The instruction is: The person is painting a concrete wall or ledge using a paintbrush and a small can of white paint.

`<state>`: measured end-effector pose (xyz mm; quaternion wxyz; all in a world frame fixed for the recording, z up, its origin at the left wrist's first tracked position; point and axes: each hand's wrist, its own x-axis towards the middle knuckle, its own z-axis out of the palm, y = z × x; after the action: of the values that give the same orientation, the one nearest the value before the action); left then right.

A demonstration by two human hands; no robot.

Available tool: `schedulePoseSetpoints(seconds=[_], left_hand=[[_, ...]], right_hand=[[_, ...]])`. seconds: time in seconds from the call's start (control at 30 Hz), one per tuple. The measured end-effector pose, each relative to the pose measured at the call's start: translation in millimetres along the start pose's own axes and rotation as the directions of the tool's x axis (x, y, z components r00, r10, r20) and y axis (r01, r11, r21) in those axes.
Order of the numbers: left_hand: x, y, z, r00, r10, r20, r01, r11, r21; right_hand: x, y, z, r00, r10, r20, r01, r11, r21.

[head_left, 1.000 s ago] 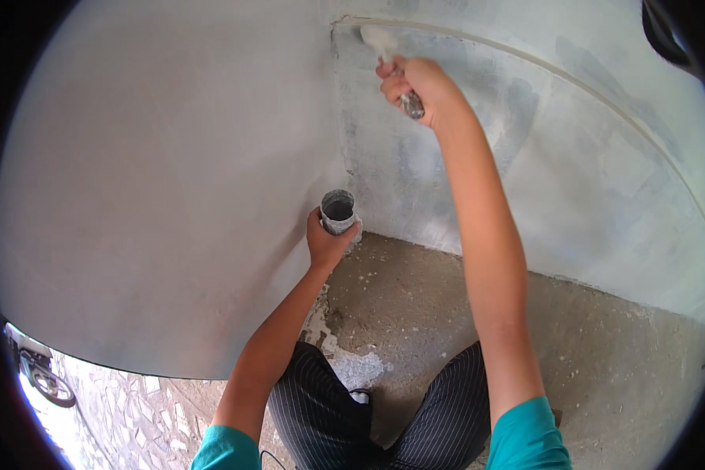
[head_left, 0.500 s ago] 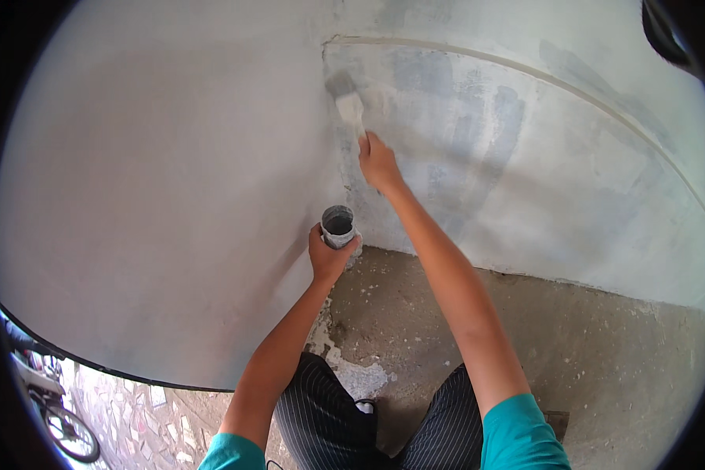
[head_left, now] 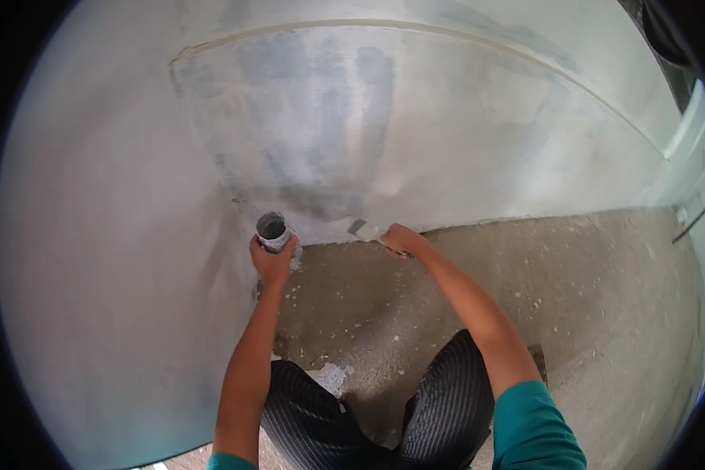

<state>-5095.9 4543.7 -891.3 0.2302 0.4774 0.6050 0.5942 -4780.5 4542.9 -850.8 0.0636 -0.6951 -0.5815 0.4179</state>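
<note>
My left hand (head_left: 274,261) is closed around a small paint-smeared can (head_left: 272,228) with grey paint inside, held upright near the wall corner. In my right hand (head_left: 402,240) is a paintbrush (head_left: 368,230), gripped by its handle, with grey bristles pointing left. The brush is low, by the bottom edge of the back wall (head_left: 454,149); whether its bristles touch the wall I cannot tell. Patchy grey strokes streak the left part of that wall.
A pale wall (head_left: 110,258) rises close on my left. Above the grey patches a raised ledge (head_left: 415,28) runs along the back wall. The rough concrete floor (head_left: 603,313) carries white splatters. A dark rod (head_left: 695,215) leans at the far right.
The brush in my right hand has come down from high by the corner to the foot of the back wall. My view has swung right; the can stays in my left hand.
</note>
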Motion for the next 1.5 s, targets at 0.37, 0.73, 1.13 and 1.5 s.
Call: schedulePoseSetpoints(seconds=[0.37,0.73,1.13,1.5], left_hand=[[-58.0,22.7,115.8,0.969,-0.027,0.245,0.034,0.999,-0.027],[-23.9,16.5,48.0,0.986,-0.063,0.151,0.042,0.989,0.138],[-18.7,17.6,28.5,0.991,-0.121,0.053,0.108,0.972,0.208],[-21.5,5.1,54.9,0.984,-0.081,0.162,0.057,0.987,0.148]], right_hand=[[-57.7,53.1,-52.8,0.967,0.006,-0.256,-0.011,1.000,-0.021],[-4.1,30.4,-15.8,0.930,-0.049,-0.365,0.018,0.996,-0.088],[-162.5,-95.3,-134.9,0.782,-0.180,-0.597,0.300,0.948,0.108],[-191.4,-152.1,-159.8,0.014,-0.331,-0.943,0.567,0.780,-0.265]])
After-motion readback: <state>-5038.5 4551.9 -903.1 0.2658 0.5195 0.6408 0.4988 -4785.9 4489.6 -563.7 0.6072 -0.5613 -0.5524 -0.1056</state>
